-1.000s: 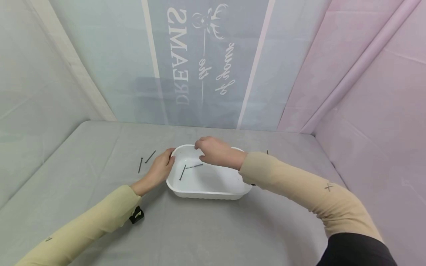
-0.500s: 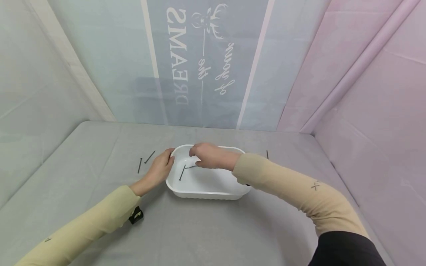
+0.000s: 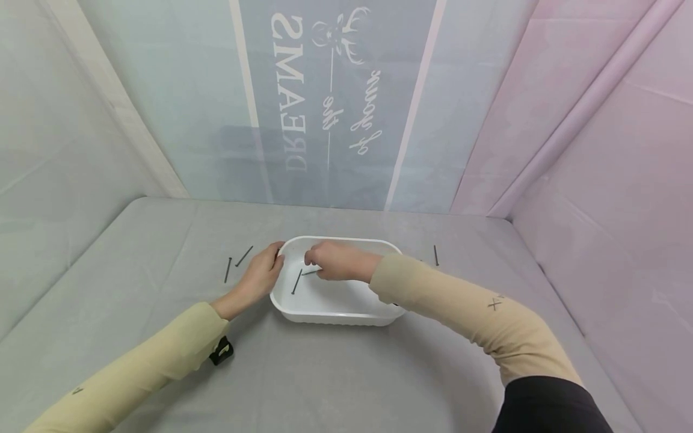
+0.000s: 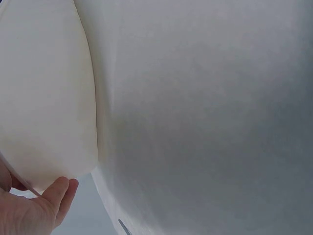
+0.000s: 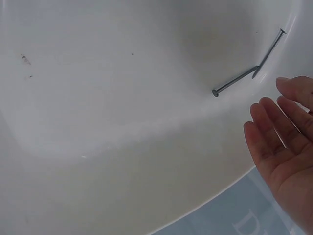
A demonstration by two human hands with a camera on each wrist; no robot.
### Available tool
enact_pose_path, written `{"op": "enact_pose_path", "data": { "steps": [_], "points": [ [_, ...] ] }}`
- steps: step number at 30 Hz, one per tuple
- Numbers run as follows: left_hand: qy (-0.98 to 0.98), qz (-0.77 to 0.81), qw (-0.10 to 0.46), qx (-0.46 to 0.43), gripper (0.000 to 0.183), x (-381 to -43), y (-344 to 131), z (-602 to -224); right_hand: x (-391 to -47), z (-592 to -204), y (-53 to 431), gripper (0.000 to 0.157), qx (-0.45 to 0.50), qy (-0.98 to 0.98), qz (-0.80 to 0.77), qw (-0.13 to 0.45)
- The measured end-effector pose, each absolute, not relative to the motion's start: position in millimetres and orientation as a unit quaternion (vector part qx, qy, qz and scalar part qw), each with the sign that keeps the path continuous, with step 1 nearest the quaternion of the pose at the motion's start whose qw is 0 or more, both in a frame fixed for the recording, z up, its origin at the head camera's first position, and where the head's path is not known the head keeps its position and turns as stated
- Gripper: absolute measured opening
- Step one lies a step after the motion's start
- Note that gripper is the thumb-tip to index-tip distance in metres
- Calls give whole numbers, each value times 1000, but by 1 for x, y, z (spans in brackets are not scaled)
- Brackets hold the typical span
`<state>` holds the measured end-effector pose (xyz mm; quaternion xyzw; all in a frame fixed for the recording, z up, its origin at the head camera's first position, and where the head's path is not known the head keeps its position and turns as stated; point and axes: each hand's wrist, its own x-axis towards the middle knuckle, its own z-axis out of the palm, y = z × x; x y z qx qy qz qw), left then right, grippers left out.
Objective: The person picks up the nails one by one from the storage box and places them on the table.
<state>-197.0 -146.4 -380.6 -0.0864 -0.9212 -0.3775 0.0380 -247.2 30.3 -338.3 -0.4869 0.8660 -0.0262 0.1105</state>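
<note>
A white oval-cornered plastic basin [image 3: 346,316] sits on the grey cloth. My left hand [image 3: 262,270] grips its left rim; in the left wrist view, thumb and fingers [image 4: 57,195] are on either side of the basin wall [image 4: 49,88]. Two steel nails lie inside on the floor of the basin, one slanted nail [image 3: 296,282] and a second nail [image 5: 235,81] touching it near its tip. Over the basin's left half hovers my right hand [image 3: 338,260], partly covering the second nail from above. Its fingers are loosely bent, palm bare in the right wrist view.
Left of the basin, two more nails lie on the cloth, a near nail [image 3: 228,270] and a far nail [image 3: 244,256]. Another nail [image 3: 436,255] lies to the right, beyond my right sleeve [image 3: 444,288]. Fabric walls enclose the table at the back and sides.
My right hand has moved left and lower into the basin, covering part of one nail. The nail on the right has come into fuller view. My left hand stays on the rim.
</note>
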Motion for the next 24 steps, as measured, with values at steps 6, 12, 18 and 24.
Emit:
{"op": "enact_pose_path", "data": {
  "steps": [6, 12, 18, 24],
  "points": [
    [-924, -373, 37, -83, 37, -199, -145, -381, -251, -348, 30, 27, -490, 865, -24, 108],
    [-925, -369, 35, -82, 37, -199, -145, -382, -255, -352, 27, 26, -492, 863, -9, 110],
    [-925, -370, 36, -85, 37, -199, -145, -381, -257, -352, 24, 24, -491, 864, 5, 113],
    [-924, -371, 36, -85, 37, -199, -144, -381, -260, -358, 23, 20, -497, 862, 0, 102]
  ]
}}
